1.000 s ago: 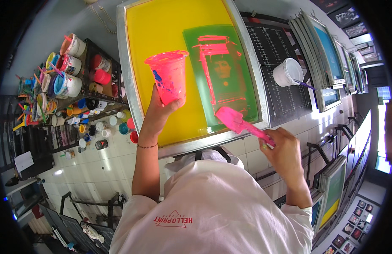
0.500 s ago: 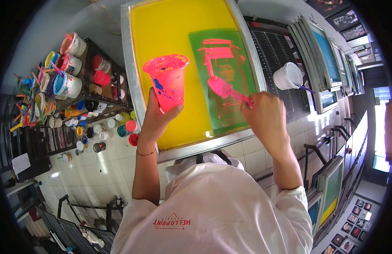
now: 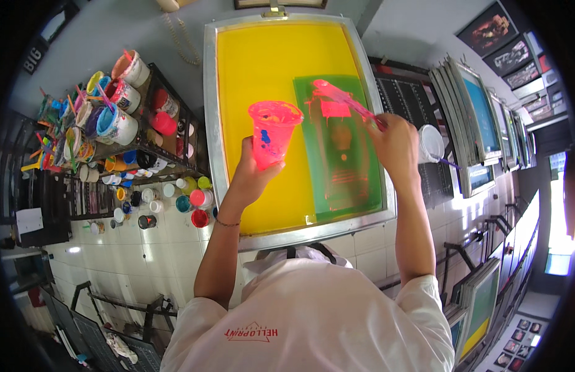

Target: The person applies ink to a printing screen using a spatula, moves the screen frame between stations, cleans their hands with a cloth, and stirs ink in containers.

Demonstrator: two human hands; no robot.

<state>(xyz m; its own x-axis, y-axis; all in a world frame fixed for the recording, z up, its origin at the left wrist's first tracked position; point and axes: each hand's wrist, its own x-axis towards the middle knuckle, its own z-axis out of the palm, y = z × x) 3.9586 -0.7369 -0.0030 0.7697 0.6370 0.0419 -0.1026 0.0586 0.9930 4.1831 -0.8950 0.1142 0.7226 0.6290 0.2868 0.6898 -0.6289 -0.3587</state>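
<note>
My left hand [image 3: 253,177] is wrapped round a clear plastic cup [image 3: 274,137] smeared with pink ink and a few blue spots, held above the yellow mesh of a screen-printing frame [image 3: 212,124]. In my right hand [image 3: 396,146] is the handle of a spatula [image 3: 346,99], its blade coated in pink ink. The blade points left over the far end of the green stencil panel [image 3: 371,192]. A bright patch of pink ink [image 3: 335,109] lies on the panel below the blade. Thinner pink streaks run down the panel around a faint picture.
On the left, a rack [image 3: 169,105] holds several ink tubs with sticks in them. More jars [image 3: 199,217] stand below it. At right, a white bucket [image 3: 431,144] rests on a dark board, beside stacked screen frames [image 3: 464,115]. A metal clamp [image 3: 274,11] sits at the frame's far edge.
The spatula has moved from the panel's middle to its far end, and its blade now points away to the left. Pink lines there now look like a solid patch. The view has shifted.
</note>
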